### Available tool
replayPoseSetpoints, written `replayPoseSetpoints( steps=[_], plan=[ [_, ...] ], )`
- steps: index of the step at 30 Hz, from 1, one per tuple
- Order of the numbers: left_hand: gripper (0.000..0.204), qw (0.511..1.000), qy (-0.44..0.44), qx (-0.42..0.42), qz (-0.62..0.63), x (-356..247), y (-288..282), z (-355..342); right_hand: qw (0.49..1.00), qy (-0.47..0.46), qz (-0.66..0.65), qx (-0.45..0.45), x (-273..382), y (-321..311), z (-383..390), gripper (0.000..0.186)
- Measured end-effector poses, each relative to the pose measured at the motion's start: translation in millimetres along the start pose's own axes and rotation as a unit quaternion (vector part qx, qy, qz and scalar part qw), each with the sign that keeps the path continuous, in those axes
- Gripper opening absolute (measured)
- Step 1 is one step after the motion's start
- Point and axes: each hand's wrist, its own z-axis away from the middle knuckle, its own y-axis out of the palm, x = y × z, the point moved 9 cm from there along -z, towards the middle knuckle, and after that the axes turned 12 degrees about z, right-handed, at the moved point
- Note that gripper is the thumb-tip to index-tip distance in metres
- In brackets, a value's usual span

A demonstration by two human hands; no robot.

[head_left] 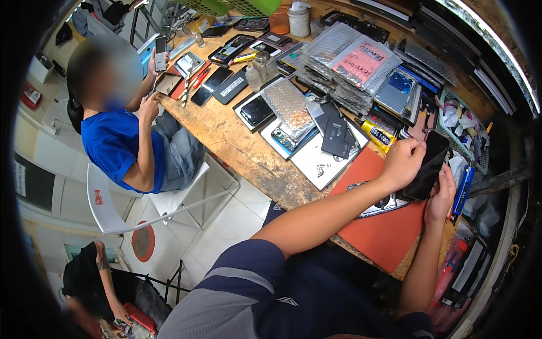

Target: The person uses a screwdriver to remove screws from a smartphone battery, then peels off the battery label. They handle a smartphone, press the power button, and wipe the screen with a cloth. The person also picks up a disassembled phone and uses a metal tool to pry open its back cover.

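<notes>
- Although the wooden workbench (243, 150) is crowded, we find the glossy black rectangular phone (432, 161) raised over the far right part of the flat orange-red mat (392, 243), between both hands.
- We record the left hand (403, 164) with its bent fingers drawn together and clamped on the phone's left edge; we judge that this pinch steadies the upper portion.
- We record the right hand (442, 195) with fingers curled and clamped on the lower right edge, probably bearing the weight. How firmly either presses, we cannot tell.
- We see a silver-edged open phone body (389, 208) lying partly hidden on the mat, which presumably shields it from the wood.
- We observe small loose grey metal pieces (323, 168) on a flat white board (302, 168), whose pale surface likely keeps them easy to spot.
- We note flat black rectangular packs (337, 135) overlapping on the board, seemingly to spare room.
- We find a yellow-and-black tube (377, 135) just beyond the left hand, apparently kept within reach.
- We note clear bubble-wrapped packets (339, 62) stacked behind, probably to save space.
</notes>
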Motion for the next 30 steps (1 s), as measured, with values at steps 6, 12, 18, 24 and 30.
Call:
replayPoseSetpoints(
  steps=[6,12,18,24,30],
  plan=[
    [0.037,1.0,-0.015,0.004,-0.002,-1,-2,0,1.0,0.013,0.012,0.022,0,2,0,0.03],
    [0.038,1.0,-0.008,0.002,-0.015,-5,-2,0,0.999,0.017,0.029,0.034,-4,-2,1,0.03],
    [0.038,1.0,-0.004,-0.002,-0.004,-2,-1,2,0.999,0.02,0.05,0.0,3,2,3,0.03],
    [0.037,1.0,0.017,-0.007,0.006,-6,-2,0,0.998,0.025,0.054,0.02,-1,1,0,0.03],
    [0.038,1.0,0.017,-0.01,-0.014,0,-2,-1,0.997,0.013,0.068,-0.035,7,8,4,0.028]
  ],
)
